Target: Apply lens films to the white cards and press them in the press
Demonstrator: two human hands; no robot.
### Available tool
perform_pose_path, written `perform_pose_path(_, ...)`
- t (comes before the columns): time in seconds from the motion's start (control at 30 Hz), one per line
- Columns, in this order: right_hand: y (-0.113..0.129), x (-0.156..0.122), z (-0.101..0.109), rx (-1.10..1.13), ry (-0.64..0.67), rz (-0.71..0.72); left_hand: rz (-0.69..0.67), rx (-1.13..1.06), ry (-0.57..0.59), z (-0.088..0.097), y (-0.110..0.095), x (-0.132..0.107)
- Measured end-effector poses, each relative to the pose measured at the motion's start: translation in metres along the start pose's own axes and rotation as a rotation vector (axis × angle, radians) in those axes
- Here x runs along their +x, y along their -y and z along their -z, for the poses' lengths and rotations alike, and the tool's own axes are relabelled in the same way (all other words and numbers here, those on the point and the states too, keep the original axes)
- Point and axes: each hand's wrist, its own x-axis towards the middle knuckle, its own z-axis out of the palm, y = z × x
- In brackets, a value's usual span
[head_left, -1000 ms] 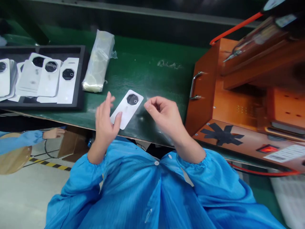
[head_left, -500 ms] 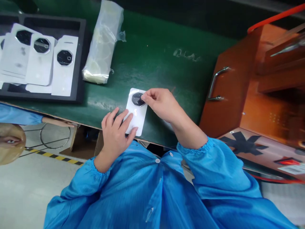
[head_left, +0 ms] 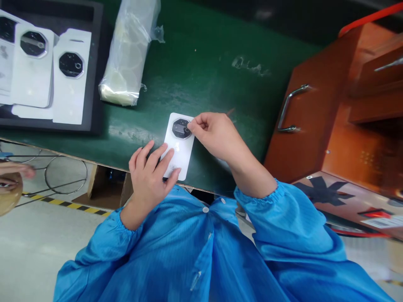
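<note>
A white phone back cover (head_left: 179, 149) with a dark octagonal camera window (head_left: 181, 128) lies flat near the front edge of the green table (head_left: 201, 84). My left hand (head_left: 151, 174) rests on the cover's lower end, fingers spread flat and pressing it down. My right hand (head_left: 214, 134) is pinched at the right edge of the camera window, thumb and forefinger together on something too small to make out.
A black tray (head_left: 96, 75) at the far left holds several more white covers. A clear plastic bag (head_left: 129, 54) lies beside it. An orange-brown machine box with a metal handle (head_left: 291, 107) stands at the right. Another person's hand (head_left: 14, 170) shows at the left edge.
My left hand went from holding the cover up to pressing it flat on the table. My right hand moved left onto the camera window and pinches there.
</note>
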Motion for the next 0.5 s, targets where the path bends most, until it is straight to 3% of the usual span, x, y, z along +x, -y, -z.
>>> perform_pose_path(0.5,0.0044,-0.0013,0.0001,-0.058,-0.015,-0.034,-0.022,0.015,0.012,0.0018,0.0020,0.0007)
